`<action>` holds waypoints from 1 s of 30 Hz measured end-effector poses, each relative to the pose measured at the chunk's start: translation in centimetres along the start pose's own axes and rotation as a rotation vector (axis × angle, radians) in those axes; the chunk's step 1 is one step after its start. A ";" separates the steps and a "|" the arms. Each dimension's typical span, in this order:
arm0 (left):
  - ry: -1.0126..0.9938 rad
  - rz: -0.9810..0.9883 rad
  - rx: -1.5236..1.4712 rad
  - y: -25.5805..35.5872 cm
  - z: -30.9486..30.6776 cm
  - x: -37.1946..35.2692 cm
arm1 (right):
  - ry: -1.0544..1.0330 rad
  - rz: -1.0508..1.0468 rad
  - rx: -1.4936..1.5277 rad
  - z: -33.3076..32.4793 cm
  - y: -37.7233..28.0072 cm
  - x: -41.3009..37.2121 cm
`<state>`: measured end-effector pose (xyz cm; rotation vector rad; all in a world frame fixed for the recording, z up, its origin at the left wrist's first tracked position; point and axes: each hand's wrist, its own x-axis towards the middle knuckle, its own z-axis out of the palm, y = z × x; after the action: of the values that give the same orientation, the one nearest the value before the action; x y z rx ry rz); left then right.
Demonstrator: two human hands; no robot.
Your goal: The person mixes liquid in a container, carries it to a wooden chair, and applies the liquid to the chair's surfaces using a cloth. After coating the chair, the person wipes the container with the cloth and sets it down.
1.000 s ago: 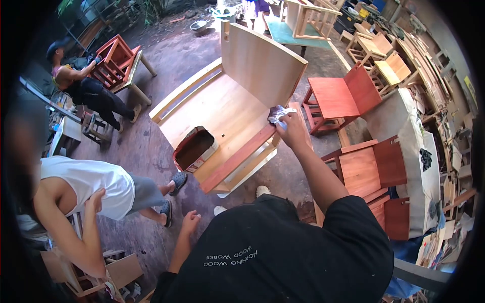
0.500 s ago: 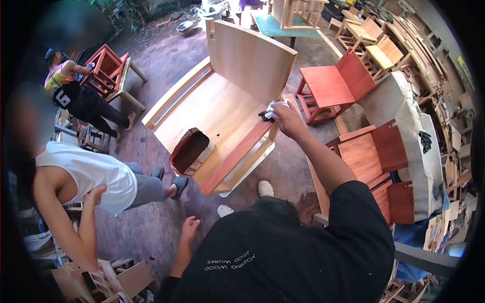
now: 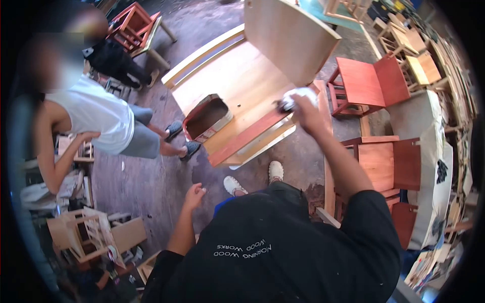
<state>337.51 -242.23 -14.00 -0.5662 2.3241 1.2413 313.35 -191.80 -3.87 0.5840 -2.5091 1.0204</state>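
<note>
My right hand [image 3: 309,115] is closed on a white cloth [image 3: 302,94] with dark stains, at the right end of a chair's armrest [image 3: 247,139]. Red-brown colour covers the armrest's top, while the seat [image 3: 217,76] and the curved backrest [image 3: 288,38] are pale bare wood. On the seat, near the armrest's left end, rests a cut-open container [image 3: 208,118] with a dark inside. My left hand [image 3: 195,196] hangs low over the floor, away from the chair, its fingers curled; whether it holds something small is unclear.
A person in a white top [image 3: 103,113] stands at the left, another behind beside a red stool [image 3: 134,28]. Red chairs [image 3: 366,83] stand at the right near a covered surface [image 3: 427,166]. Unfinished wooden pieces [image 3: 96,235] lie at the lower left.
The view has shifted, so the chair appears higher and farther right. My right hand, still with the cloth, remains by the armrest's right end. The cloth looks more spread out and blurred.
</note>
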 end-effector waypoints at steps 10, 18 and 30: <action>0.116 -0.151 -0.051 -4.2 -1.7 -5.6 | -0.292 -0.325 0.241 13.9 -22.7 -3.9; 0.002 0.039 0.019 -13.3 -5.2 -3.1 | -0.008 0.561 0.697 9.7 -23.1 -4.9; -0.161 -0.114 0.018 -17.0 -6.2 -4.1 | 0.762 0.952 0.634 4.6 -14.9 -6.6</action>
<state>348.92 -255.63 -19.90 -0.5633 2.1377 1.1673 325.60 -203.33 -1.63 -0.8347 -1.6689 1.9034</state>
